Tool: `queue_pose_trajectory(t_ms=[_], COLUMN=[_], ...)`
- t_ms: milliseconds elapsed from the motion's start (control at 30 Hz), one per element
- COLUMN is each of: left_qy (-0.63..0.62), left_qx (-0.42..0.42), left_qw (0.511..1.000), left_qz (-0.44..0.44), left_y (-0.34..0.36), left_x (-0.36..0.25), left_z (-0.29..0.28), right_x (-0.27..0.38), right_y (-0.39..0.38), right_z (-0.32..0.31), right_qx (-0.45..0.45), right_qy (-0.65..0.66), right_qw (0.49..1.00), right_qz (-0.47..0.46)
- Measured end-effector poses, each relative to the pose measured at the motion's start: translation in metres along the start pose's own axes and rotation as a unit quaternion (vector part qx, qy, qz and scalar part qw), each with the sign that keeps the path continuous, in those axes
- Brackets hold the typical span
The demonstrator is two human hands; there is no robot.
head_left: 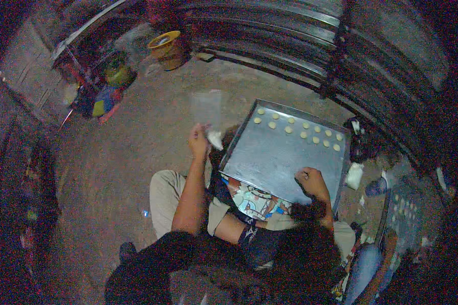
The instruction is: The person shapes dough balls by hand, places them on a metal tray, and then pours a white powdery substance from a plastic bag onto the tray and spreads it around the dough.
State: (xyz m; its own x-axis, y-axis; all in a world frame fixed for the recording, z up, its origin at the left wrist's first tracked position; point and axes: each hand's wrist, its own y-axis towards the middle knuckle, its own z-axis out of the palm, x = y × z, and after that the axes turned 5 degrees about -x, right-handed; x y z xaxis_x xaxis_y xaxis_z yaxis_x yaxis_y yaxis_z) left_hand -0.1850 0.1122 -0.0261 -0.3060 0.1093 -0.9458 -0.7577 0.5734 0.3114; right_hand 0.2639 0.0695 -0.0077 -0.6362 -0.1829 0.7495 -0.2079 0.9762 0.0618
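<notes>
Left of a large metal baking tray (pixel 280 152), my left hand (pixel 198 141) is raised with its fingers closed on a translucent plastic sheet or bag (pixel 207 105). A small white bundle (pixel 215 139) shows right beside those fingers; whether it joins the plastic I cannot tell. Over the tray's near right part hovers my right hand (pixel 313 182), fingers curled together; anything inside them is hidden. Small round pale dough pieces (pixel 288 129) lie in two rows along the tray's far side, while its nearer surface is bare metal.
Beneath the tray's near edge a colourful printed surface (pixel 254 201) shows. Right of it lie a white bag (pixel 354 175) and a second tray of dough pieces (pixel 404 208), near another person's jeans-clad leg (pixel 366 269). A yellow bucket (pixel 168 51) stands by the far corrugated metal wall (pixel 269 38).
</notes>
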Motion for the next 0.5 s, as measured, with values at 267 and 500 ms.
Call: queue_pose_trajectory(t_ms=[267, 500], left_qy=[-0.333, -0.445], left_qx=[0.173, 0.250], left_qw=[0.867, 0.705], left_qz=[-0.326, -0.493], left_y=[-0.107, -0.181], left_x=[-0.089, -0.105], left_z=[0.020, 0.062], right_x=[0.070, 0.088], right_y=[-0.016, -0.019], right_z=[0.005, 0.024], right_qx=[0.168, 0.171], right_qy=[0.076, 0.356], right_qw=[0.983, 0.917], right_qz=[0.021, 0.048])
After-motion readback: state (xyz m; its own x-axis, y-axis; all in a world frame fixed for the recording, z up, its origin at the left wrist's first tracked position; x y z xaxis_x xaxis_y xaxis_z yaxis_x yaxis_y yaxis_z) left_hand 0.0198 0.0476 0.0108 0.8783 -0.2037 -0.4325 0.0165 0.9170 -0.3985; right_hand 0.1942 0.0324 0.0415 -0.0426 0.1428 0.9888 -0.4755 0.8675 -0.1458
